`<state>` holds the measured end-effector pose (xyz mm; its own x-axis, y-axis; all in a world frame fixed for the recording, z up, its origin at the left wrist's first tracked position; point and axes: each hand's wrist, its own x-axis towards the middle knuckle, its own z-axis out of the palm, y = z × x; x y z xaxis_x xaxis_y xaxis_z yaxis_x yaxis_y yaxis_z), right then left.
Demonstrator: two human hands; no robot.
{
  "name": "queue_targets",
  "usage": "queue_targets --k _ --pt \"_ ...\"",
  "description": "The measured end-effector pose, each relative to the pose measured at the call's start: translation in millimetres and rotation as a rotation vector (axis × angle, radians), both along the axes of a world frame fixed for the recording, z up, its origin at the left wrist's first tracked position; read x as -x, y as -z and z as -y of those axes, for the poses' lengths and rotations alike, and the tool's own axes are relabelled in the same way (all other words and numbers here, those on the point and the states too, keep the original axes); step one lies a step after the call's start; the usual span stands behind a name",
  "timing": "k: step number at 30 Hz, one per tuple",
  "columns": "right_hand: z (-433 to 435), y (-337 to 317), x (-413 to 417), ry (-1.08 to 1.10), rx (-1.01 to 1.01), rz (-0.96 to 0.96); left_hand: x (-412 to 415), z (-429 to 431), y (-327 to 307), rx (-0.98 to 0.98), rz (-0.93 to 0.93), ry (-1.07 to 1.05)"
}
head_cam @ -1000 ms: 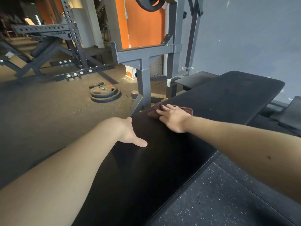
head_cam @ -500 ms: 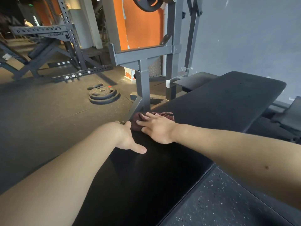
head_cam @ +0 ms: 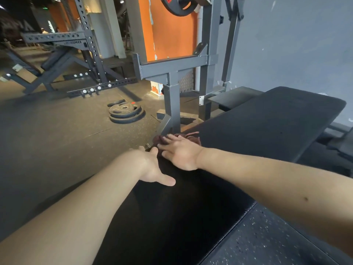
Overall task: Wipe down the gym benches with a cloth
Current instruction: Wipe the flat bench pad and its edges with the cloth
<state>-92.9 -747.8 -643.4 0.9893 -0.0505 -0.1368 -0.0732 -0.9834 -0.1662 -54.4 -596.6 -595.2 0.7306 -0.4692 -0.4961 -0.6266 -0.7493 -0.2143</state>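
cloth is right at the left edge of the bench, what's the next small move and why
Probably sweep the cloth rightward across the bench pad. The right hand presses flat on it at the pad's left edge, close to the left hand resting on that edge, so no pad remains that way, while a wide stretch of pad lies to the right and farther on.

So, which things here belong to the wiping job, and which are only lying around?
For the job: black bench; dark red cloth; right hand pressing the cloth; left hand resting on the bench edge.
Only lying around: weight plates on the floor; grey steel stand; perforated rack behind.
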Motion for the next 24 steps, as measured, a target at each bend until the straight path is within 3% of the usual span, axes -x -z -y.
queue_targets --k 5,11,14,18,21,24 --pt "16.4 -7.8 2.9 -0.001 -0.037 -0.012 -1.2 -0.3 1.8 -0.002 -0.002 -0.014" --pt "82.6 -35.4 6.7 0.411 0.084 -0.096 -1.8 -0.1 2.0 -0.001 -0.005 -0.005" --pt "97.9 -32.9 1.6 0.48 0.159 -0.105 -1.1 1.0 2.9 0.004 -0.004 -0.006" --pt "72.2 -14.0 -19.1 0.356 0.014 0.026 -2.3 1.8 2.1 0.009 -0.013 -0.018" --pt "23.8 -7.1 -26.8 0.125 -0.096 0.036 -2.5 1.6 1.3 0.003 -0.016 -0.017" --pt "0.9 -1.2 -36.1 -0.002 -0.069 0.041 -2.9 0.6 2.2 -0.002 -0.014 -0.015"
